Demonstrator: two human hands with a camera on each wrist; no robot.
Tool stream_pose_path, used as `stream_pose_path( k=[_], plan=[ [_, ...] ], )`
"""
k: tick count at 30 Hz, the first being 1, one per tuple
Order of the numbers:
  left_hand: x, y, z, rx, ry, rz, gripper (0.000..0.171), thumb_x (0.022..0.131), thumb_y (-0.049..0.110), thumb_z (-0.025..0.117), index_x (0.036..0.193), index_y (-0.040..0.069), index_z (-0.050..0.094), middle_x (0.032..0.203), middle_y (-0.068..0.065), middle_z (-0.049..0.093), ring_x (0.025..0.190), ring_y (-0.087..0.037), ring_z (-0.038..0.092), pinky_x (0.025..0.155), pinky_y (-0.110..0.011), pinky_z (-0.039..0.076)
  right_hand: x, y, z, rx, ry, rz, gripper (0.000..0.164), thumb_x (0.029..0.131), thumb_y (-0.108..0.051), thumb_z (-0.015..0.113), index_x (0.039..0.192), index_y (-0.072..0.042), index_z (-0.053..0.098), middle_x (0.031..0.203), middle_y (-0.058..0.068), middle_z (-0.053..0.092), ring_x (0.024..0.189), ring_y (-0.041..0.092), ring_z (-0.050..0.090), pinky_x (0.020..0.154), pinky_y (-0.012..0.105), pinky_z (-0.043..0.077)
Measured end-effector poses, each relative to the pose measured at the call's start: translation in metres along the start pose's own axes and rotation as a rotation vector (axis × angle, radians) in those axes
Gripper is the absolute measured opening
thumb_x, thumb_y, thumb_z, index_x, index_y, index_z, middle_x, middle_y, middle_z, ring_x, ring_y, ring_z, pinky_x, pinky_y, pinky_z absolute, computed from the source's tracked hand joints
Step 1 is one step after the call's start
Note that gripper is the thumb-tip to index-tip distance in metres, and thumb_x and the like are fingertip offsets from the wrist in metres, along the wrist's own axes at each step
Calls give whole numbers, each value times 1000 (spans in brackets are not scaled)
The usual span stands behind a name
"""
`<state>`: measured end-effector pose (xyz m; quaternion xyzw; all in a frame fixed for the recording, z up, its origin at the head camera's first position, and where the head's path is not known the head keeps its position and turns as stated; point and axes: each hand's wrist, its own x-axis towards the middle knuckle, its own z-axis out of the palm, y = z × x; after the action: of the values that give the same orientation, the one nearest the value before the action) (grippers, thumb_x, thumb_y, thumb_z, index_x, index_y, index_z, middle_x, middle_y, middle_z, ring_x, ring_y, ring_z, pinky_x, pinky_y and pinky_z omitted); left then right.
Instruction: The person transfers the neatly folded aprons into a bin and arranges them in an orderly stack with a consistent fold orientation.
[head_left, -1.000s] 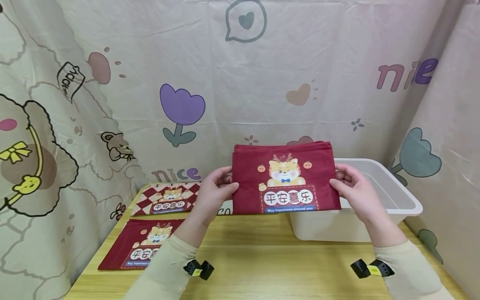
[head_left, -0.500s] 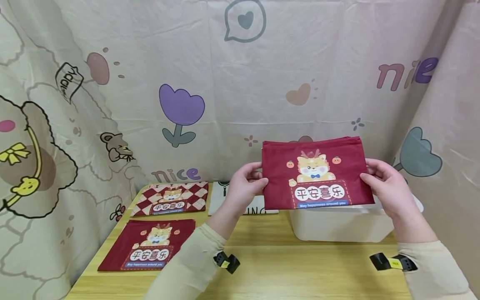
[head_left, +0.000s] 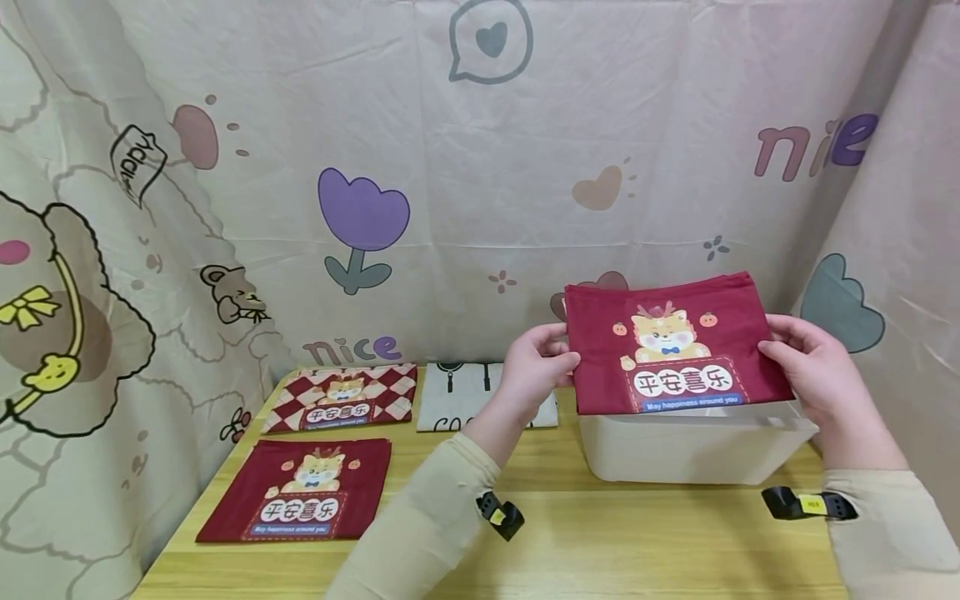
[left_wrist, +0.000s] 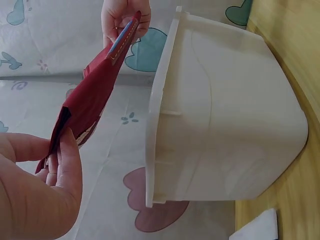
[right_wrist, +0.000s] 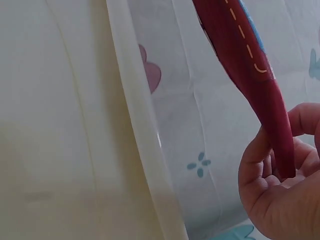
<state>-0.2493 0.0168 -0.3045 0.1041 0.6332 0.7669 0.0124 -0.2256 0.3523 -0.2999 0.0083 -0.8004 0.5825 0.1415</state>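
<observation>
A folded dark red cloth with a printed cartoon animal and white lettering is held up above the white plastic bin. My left hand pinches its left edge, thumb in front and fingers behind. At the opposite edge, my right hand pinches the cloth the same way. Seen edge-on in the left wrist view, the red cloth is several layers thick and stands apart from the bin's rim. The cloth hides most of the bin's opening in the head view.
On the wooden table at left lies another folded red cloth with the same print. Behind it are a red-and-cream checked cloth and a white folded cloth with black print. A patterned curtain encloses the back and sides.
Both hands have carried the red cloth to the right, from left of the bin to over it. The white cloth and the red one on the table have come into fuller view.
</observation>
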Motion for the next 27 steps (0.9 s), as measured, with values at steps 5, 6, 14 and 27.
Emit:
stream_pose_path(
  k=[5, 6, 14, 27],
  plan=[
    [7, -3, 10, 3, 15, -46, 43, 86, -10, 66, 128, -1, 63, 87, -7, 58, 74, -16, 61, 67, -37, 60, 5, 6, -8, -42, -23, 43, 27, 102, -17, 53, 109, -44, 54, 99, -14, 51, 86, 3, 51, 64, 19, 55],
    [8, -5, 12, 10, 18, -52, 43, 86, -10, 66, 128, -1, 63, 87, -7, 58, 74, -16, 61, 67, -37, 60, 6, 7, -10, -55, -27, 47, 27, 103, -18, 53, 109, -44, 54, 100, -14, 51, 86, 2, 52, 65, 19, 56],
    [21, -15, 26, 48, 45, -93, 40, 86, -11, 66, 125, -2, 65, 87, -8, 60, 71, -15, 61, 66, -36, 60, 13, 18, -19, -122, -51, 88, 21, 103, -23, 51, 115, -40, 52, 105, -10, 49, 85, 1, 52, 67, 22, 56],
    [34, -25, 40, 122, 135, -147, 33, 85, -11, 68, 116, 2, 70, 82, -7, 63, 69, -16, 62, 65, -36, 60, 21, 25, -21, -194, -49, 141, 41, 104, -30, 50, 142, -16, 45, 130, 21, 40, 85, 3, 53, 71, 24, 57]
  ],
)
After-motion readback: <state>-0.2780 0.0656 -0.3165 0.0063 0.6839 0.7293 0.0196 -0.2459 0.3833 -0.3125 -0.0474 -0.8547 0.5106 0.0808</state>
